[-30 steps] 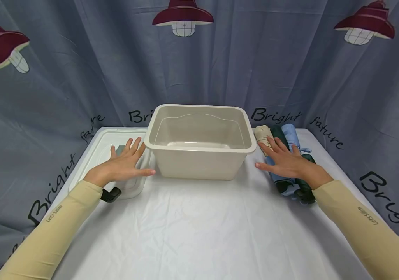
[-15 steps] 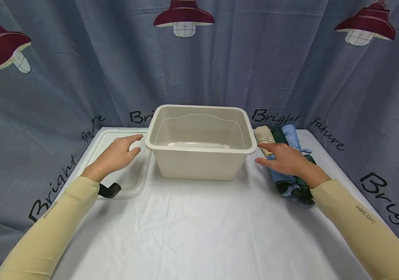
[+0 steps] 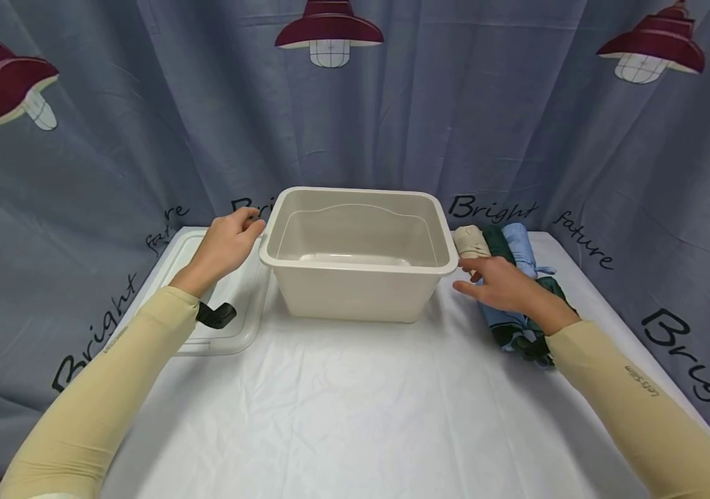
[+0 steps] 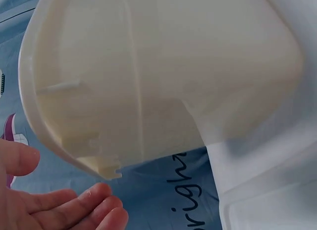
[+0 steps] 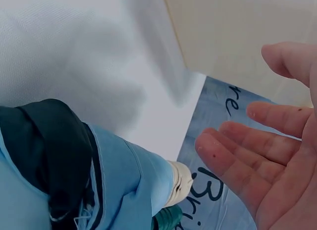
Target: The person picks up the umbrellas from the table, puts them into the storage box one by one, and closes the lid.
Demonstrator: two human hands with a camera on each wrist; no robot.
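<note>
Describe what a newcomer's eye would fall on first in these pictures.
The eye would probably go first to the beige tub, standing at the far middle of the white table, with the left hand near one end and the right hand near the other. Rolled cloths lie to its right and a white lid to its left. Behind, printed red lamps dot the blue-grey curtain.

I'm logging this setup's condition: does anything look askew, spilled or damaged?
Nothing stands out. The bin stands upright with no visible crack, the lid lies flat to its left, and the rolled cloths lie together to its right.
</note>
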